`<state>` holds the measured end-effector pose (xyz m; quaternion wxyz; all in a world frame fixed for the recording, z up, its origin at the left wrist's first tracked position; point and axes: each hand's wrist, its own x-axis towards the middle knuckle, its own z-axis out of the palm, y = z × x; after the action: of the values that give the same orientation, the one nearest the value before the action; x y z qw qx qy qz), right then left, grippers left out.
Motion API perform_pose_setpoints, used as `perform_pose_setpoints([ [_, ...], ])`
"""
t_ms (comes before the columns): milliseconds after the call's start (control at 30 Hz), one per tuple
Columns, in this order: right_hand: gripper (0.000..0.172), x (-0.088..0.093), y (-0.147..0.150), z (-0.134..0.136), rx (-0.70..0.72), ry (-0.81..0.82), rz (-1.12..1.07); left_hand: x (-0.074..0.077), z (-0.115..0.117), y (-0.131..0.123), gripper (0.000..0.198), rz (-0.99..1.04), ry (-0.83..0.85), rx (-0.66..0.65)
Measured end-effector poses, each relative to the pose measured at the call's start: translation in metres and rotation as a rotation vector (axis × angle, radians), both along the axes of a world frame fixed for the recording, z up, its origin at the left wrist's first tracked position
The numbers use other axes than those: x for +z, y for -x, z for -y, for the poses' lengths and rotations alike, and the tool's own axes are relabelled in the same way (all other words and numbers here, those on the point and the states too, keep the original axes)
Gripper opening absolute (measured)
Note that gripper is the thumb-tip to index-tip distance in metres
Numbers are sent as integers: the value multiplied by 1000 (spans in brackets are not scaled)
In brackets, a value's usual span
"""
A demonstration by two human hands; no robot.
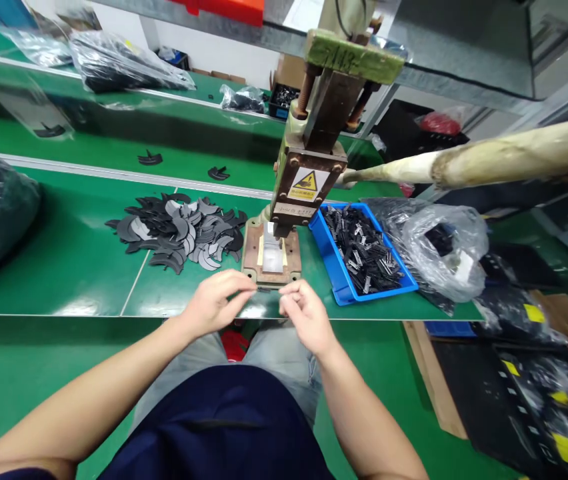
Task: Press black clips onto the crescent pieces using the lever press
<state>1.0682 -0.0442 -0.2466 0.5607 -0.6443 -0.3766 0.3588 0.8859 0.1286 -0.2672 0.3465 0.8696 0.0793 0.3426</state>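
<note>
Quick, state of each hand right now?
Left hand: pinched shut on a small dark part.
Right hand: fingers curled at the same part; grip cannot be told.

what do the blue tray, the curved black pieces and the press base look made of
Blue tray: glossy moulded plastic, by its even colour and sheen. Curved black pieces: thin matte sheet, perhaps rubber or plastic. Press base: metal, brown and rusty-looking.

1. One lever press (pixel 309 180) on the surface (pixel 64 267).
2. One blue bin (pixel 337 277) of black clips (pixel 364 250).
3. One heap of dark crescent pieces (pixel 179 230).
4. Three stray crescents (pixel 150 158) behind it.
5. Two hands: left hand (pixel 214 303), right hand (pixel 307 317).
</note>
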Motion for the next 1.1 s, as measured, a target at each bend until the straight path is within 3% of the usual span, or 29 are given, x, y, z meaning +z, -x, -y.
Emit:
perform_pose_setpoints([
  [100,27,47,-37,-4,-253,-201,256,-7,-35,-20,15,-17,-27,111],
  [233,37,143,-74,-17,-444,-795,533,-11,-71,-54,22,-45,-108,154],
  [300,30,188,-76,-25,-417,-977,619,-11,-80,-69,24,-97,-180,153],
  [333,30,205,-74,-28,-347,-951,638,-11,-82,-75,25,-136,-225,149],
  [433,22,231,-65,-37,-177,-861,627,-8,-85,-87,28,-262,-340,118],
  [500,12,229,-60,-40,-174,-893,590,-6,-85,-92,30,-309,-387,77],
  [700,28,188,-55,-30,-230,-905,689,-4,-81,-94,35,-364,-477,30],
  [800,29,160,-51,-21,-267,-893,806,-5,-81,-93,35,-370,-470,48],
  [1000,26,87,-39,-9,-386,-889,871,-7,-73,-86,35,-360,-410,80],
  [1100,20,67,-38,-10,-464,-916,845,-7,-61,-72,35,-331,-334,122],
])
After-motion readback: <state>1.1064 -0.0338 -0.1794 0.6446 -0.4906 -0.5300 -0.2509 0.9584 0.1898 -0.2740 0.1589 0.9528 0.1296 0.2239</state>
